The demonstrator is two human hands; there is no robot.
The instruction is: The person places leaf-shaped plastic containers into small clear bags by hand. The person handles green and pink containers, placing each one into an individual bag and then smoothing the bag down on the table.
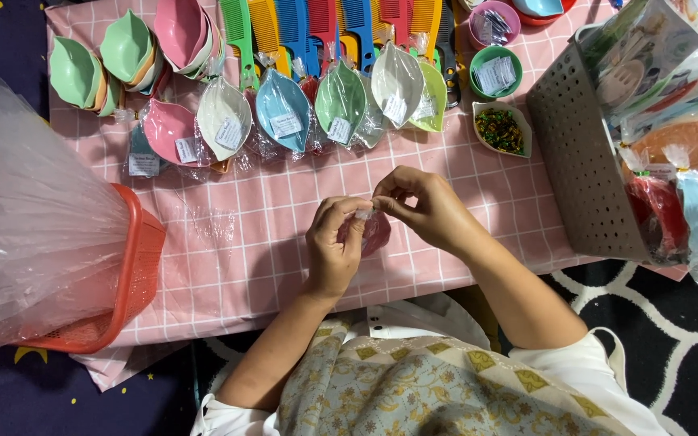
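My left hand (pixel 335 246) grips a pink leaf-shaped dish in a clear plastic bag (pixel 376 232), held just above the pink checked tablecloth (pixel 268 242). My right hand (pixel 423 206) pinches the gathered top of that bag with its fingertips, touching the left hand's fingers. Most of the dish is hidden behind my left hand. Beyond my hands lies a row of bagged leaf-shaped dishes (pixel 284 113) in pink, white, blue and green, each with a small label.
An orange basket (pixel 139 266) full of clear plastic bags (pixel 34 218) sits at the left. A grey perforated bin (pixel 579 161) at the right holds bagged dishes. Colourful combs (pixel 325 28), stacked unbagged dishes (pixel 127 48), and a small dish of green and orange ties (pixel 500 129) lie farther back.
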